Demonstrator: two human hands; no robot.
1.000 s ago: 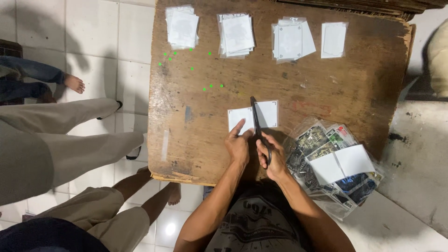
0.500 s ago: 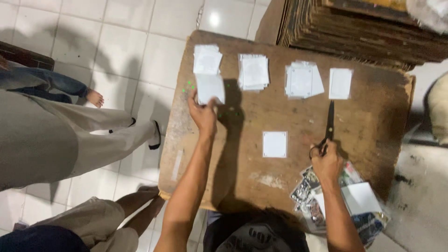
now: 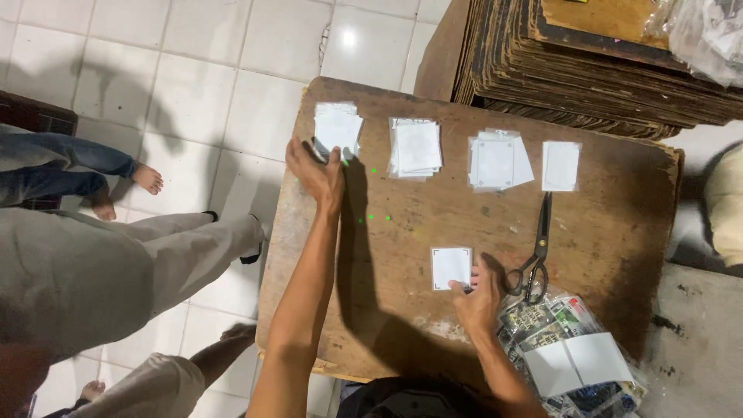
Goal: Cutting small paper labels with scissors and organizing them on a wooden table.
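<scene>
Four white label stacks line the table's far edge.

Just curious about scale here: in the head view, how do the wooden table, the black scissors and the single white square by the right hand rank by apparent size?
1. Wooden table, by far largest.
2. Black scissors, long but thin.
3. Single white square: shorter than the scissors.

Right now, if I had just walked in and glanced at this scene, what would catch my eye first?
Probably the row of white square stacks along the far edge of the worn wooden table, with the left hand resting at the leftmost stack. Nearer, the right hand touches a single white square, black scissors lying just beside it.
</scene>
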